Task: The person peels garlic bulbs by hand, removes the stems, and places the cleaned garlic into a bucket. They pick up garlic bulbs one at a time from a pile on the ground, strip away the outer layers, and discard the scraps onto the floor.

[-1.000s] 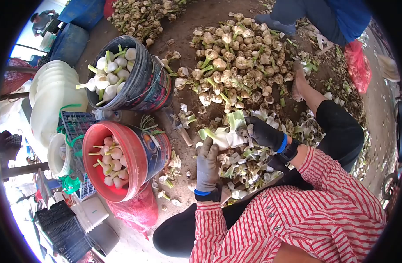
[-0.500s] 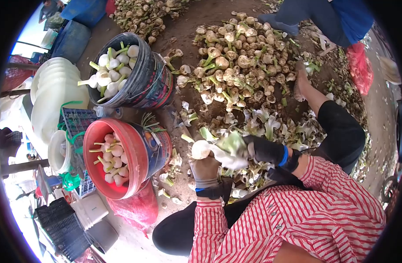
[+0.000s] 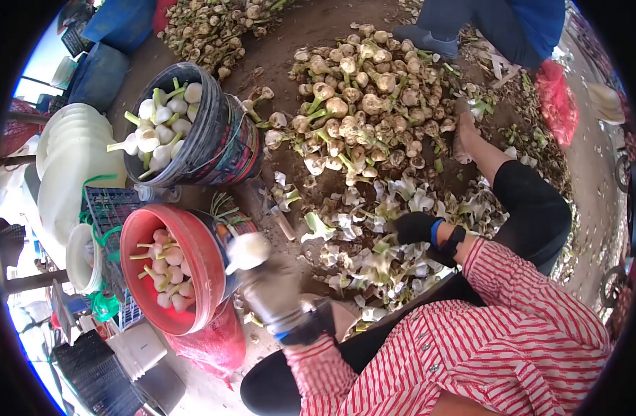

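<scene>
My left hand, in a light glove and blurred by motion, is closed around a peeled white garlic bulb. It is just right of the red bucket, which holds several clean bulbs with cut green stems. Over the heap of stripped garlic skins hovers my right hand in a dark glove; its fingers are too dark to make out. Beyond the skins, a big pile of unpeeled garlic lies on the dirt floor.
A black bucket of white bulbs stands behind the red one. Another garlic pile lies farther back. Opposite me, a person's leg in dark trousers is near the pile. Crates, tubs and a pink mesh bag are at left.
My left hand has moved left with the garlic bulb, towards the red bucket. The loose skins that were at my right hand are gone from it, and the hand has shifted slightly right.
</scene>
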A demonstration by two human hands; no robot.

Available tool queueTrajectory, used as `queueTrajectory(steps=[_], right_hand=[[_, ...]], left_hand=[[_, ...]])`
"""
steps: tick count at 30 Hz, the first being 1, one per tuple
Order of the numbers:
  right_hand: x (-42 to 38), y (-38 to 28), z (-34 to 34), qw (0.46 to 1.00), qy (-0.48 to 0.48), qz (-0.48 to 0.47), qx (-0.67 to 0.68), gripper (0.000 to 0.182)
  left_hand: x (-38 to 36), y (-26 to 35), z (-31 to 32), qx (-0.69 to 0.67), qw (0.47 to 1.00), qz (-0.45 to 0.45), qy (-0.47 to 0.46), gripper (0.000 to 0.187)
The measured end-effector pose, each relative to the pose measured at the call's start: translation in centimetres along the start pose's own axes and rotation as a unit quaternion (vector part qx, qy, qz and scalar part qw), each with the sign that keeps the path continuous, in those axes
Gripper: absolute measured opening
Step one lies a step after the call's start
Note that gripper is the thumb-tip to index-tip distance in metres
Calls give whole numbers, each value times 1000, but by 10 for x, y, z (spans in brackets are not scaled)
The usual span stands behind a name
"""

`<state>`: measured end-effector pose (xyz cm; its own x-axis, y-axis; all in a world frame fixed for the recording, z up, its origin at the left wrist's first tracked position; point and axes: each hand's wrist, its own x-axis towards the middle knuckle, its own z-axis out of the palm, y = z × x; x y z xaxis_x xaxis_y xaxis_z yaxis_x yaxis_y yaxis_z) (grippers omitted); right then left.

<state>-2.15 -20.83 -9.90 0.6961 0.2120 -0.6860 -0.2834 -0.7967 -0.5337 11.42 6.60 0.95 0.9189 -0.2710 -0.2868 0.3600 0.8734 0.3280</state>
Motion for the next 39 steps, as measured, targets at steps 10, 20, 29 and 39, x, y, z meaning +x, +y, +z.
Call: queueTrajectory(steps=[10,20,29,39], right_hand=[[142,16,-59,900,394,-41,-181,27],[115,51,32,892,446,-70,-25,23],[27,-6,-13,998,-3,15,-54,50],[115,52,-22,898,439,-8,29,22]], left_hand=[[-3,-39,16,139,988,-67,-8,44],[-12,-71,-16,359,924,-129,6,35],[-18,-87,-26,297,932,-191,78,35],[-14,-92,-32,318,919,-216,92,40]])
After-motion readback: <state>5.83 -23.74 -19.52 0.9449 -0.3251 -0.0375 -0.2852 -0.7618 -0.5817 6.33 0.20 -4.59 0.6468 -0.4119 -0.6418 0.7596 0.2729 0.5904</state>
